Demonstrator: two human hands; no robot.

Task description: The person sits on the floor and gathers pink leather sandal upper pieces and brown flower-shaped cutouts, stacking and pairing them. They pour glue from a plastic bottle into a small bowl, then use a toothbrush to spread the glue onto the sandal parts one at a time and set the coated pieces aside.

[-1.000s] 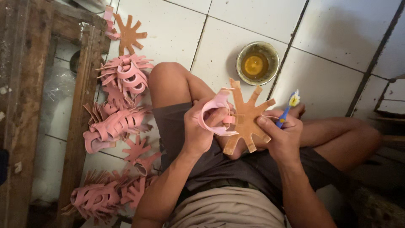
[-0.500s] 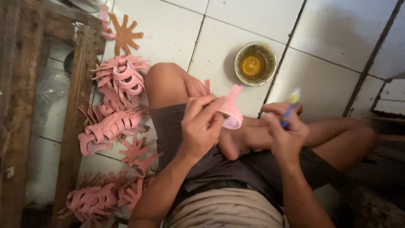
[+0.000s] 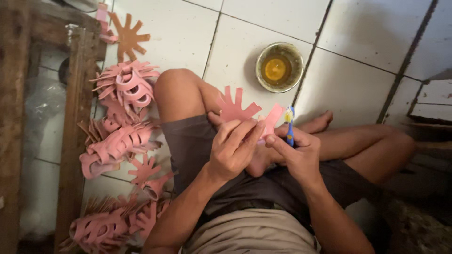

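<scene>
Pinching a pink foam cutout [image 3: 242, 112] above the lap, the left hand [image 3: 233, 150] closes on its lower edge, prongs fanning upward past the fingertips. The right hand [image 3: 294, 155] grips a blue brush [image 3: 289, 124] and touches the cutout's right flap.

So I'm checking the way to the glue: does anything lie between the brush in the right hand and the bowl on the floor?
Nothing visible does. The right hand holds the blue brush upright, and only bare white tile shows between it and the bowl of yellow liquid. The pink cutout sits off to the left.
</scene>
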